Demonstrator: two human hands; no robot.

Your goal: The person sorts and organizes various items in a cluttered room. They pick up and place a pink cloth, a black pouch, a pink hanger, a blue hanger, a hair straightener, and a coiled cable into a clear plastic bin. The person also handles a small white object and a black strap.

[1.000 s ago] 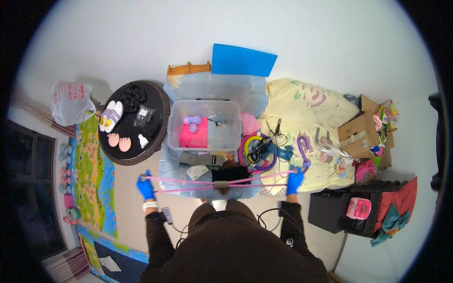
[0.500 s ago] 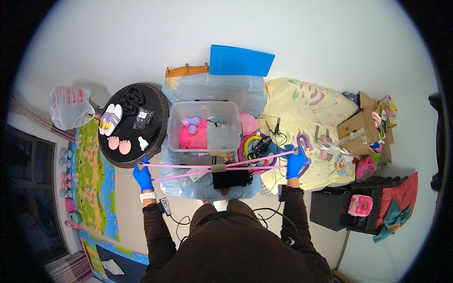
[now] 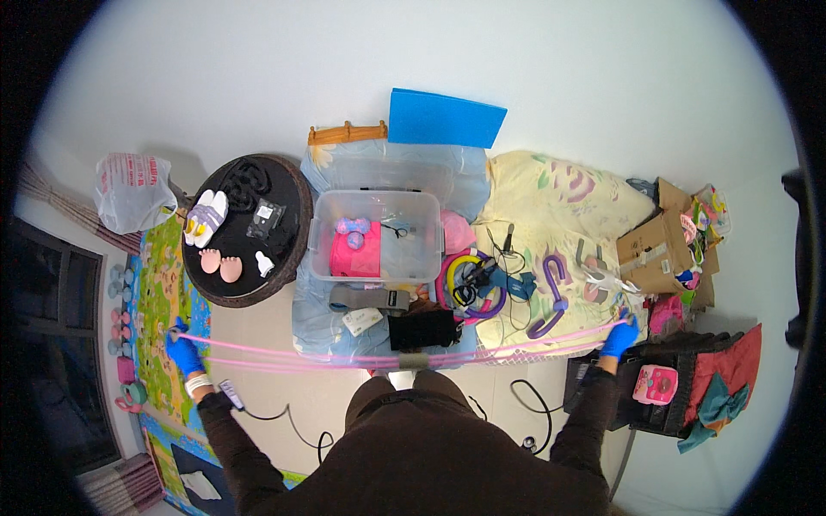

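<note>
Both my hands wear blue gloves and hold a pink elastic band [image 3: 344,357] stretched wide across my front. My left hand [image 3: 183,353] grips its left end over the colourful play mat [image 3: 155,292]. My right hand [image 3: 620,337] grips its right end near the edge of the yellow flowered blanket [image 3: 559,206]. The band runs in two strands, with a grey patch [image 3: 413,360] at its middle, just below the clear plastic bin [image 3: 376,236].
The bin holds pink items and small balls. A round dark table [image 3: 245,230] at left carries slippers and small objects. Hoops, cables and a purple handle lie on the blanket. A cardboard box [image 3: 658,249] and a black case [image 3: 662,391] stand right. A blue board [image 3: 443,118] leans on the wall.
My hands have moved far apart, left hand out over the mat and right hand out to the blanket's edge, stretching the pink band much longer.
</note>
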